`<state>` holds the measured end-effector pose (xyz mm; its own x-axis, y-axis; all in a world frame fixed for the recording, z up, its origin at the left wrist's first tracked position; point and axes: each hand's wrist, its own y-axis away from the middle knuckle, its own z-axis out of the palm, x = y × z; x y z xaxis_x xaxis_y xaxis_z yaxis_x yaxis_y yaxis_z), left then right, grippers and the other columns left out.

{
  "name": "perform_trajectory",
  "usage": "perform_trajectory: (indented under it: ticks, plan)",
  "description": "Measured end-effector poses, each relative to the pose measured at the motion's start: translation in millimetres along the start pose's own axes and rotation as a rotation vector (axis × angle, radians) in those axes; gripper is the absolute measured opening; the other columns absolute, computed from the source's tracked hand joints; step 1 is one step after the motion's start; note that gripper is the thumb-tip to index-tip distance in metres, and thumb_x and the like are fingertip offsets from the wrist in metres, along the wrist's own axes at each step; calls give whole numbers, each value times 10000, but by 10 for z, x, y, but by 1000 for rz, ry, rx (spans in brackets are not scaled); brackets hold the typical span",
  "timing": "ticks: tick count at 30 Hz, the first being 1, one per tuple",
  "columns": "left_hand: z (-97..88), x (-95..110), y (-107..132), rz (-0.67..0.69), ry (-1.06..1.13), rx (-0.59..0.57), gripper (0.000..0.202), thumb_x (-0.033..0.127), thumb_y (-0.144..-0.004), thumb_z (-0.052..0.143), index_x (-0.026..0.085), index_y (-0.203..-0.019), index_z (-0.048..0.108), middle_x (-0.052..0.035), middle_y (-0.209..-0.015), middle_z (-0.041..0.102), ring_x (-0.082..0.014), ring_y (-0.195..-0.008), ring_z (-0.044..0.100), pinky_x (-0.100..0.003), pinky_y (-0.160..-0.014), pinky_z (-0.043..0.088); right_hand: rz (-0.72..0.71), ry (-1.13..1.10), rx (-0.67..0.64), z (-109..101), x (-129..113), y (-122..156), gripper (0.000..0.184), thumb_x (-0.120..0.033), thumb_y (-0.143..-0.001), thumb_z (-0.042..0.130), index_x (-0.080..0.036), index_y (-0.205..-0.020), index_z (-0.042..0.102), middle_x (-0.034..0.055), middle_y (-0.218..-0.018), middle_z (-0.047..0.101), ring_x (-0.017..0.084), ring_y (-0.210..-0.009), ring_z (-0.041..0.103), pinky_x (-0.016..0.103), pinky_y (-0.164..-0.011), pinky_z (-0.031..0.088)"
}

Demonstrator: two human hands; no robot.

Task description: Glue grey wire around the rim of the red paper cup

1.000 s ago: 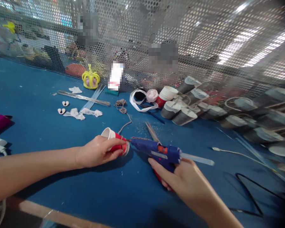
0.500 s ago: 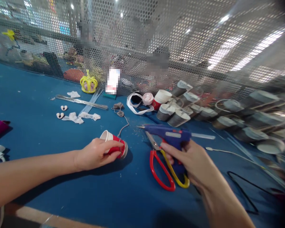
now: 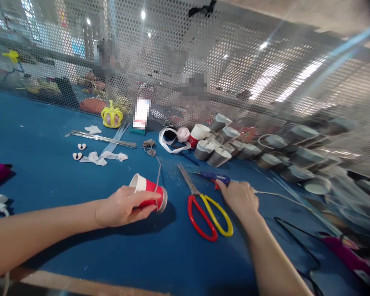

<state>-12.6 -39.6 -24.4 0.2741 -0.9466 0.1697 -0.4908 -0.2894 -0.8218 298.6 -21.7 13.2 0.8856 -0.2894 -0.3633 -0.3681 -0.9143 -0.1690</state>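
Observation:
My left hand (image 3: 127, 206) is closed round a red and white paper cup (image 3: 151, 188), tipped on its side with its white opening facing left. A grey cord (image 3: 159, 168) lies against the cup near its right end and runs back to a small coil on the table. To the right, my right hand (image 3: 241, 198) is wrapped over a blue hot glue gun (image 3: 214, 176), low over the table; its nozzle points left and my palm hides the handle. Between my hands lie scissors (image 3: 193, 190) with one red and one yellow handle, blades slightly apart.
Behind stand a yellow crown-shaped piece (image 3: 112, 115), a phone (image 3: 141, 113) and a bundle of thin wires (image 3: 103, 139). Several grey cups (image 3: 218, 157) fill the back right, before a perforated metal screen (image 3: 166, 53). A black cable (image 3: 296, 238) and a purple tool (image 3: 348, 255) lie at right.
My right hand has lowered the glue gun from above the scissors to the table at their right, uncovering the yellow handle. My left hand still holds the cup in nearly the same place.

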Motion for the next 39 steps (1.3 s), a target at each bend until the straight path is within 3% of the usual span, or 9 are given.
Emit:
perform_trajectory:
  ticks: [2, 4, 8, 11, 17, 20, 26, 34, 39]
  plan:
    - [-5, 15, -4, 14, -28, 14, 153, 216, -845, 483, 137, -939, 574, 8, -611, 666, -66, -457, 565, -142, -509, 469, -46, -24, -21, -58, -222, 125, 355, -356, -822, 437, -149, -595, 615, 218, -806, 630, 387, -992, 515, 517, -835, 339]
    - [-8, 32, -13, 29, -61, 33, 148, 224, -845, 482, 142, -923, 577, 7, -607, 669, -70, -453, 572, -144, -509, 474, -151, -110, -137, -62, -486, 285, 388, -426, -847, 389, -181, -757, 676, 132, -922, 660, 281, -971, 555, 400, -856, 379]
    - [-9, 63, -26, 56, -78, 43, 144, 227, -844, 482, 152, -923, 575, 6, -609, 673, -73, -467, 591, -140, -519, 476, -300, -591, -712, 95, -934, 561, 571, -609, -820, 305, -198, -874, 698, 85, -993, 663, 234, -963, 568, 384, -885, 381]
    - [-9, 73, -21, 77, -84, 25, 131, 228, -839, 485, 162, -908, 574, 3, -621, 675, -80, -470, 596, -150, -506, 472, -207, -904, -849, 238, -1099, 661, 599, -650, -791, 319, -191, -890, 692, 85, -975, 659, 224, -954, 563, 385, -858, 398]
    - [-11, 77, 0, 78, -42, -30, 128, 213, -822, 500, 159, -902, 583, 5, -598, 666, -79, -457, 586, -153, -487, 463, -112, -1209, -710, 323, -1128, 759, 213, -374, -635, 703, -186, -730, 672, 22, -932, 644, 126, -779, 562, 272, -756, 419]
    - [-30, 85, -4, -36, 57, -100, 176, 216, -827, 497, 146, -965, 580, -2, -630, 685, -74, -463, 589, -142, -479, 457, -148, -1187, -524, 295, -1089, 768, 190, -369, -670, 670, -182, -692, 651, 5, -787, 633, 105, -714, 523, 245, -706, 401]
    - [-60, 102, -40, -447, 304, -155, 243, 213, -808, 506, 128, -1014, 602, -61, -857, 710, -116, -690, 656, -171, -629, 505, -261, -973, -216, 230, -1021, 707, 212, -381, -749, 566, -183, -678, 596, 0, -674, 569, 111, -620, 460, 249, -594, 358]
    - [-24, 107, -60, -653, 382, -213, 258, 256, -787, 515, 131, -975, 641, -45, -776, 695, -122, -628, 614, -179, -545, 481, -311, -825, -125, 187, -1011, 718, 212, -370, -770, 519, -185, -678, 566, 5, -658, 558, 119, -607, 458, 243, -563, 365]
    - [-38, 127, -42, -573, 388, -240, 221, 206, -778, 543, 149, -970, 635, 4, -673, 687, -77, -530, 586, -144, -538, 476, -302, -746, -167, 193, -1038, 720, 226, -366, -780, 504, -179, -664, 555, -19, -585, 502, 98, -510, 386, 233, -490, 327]
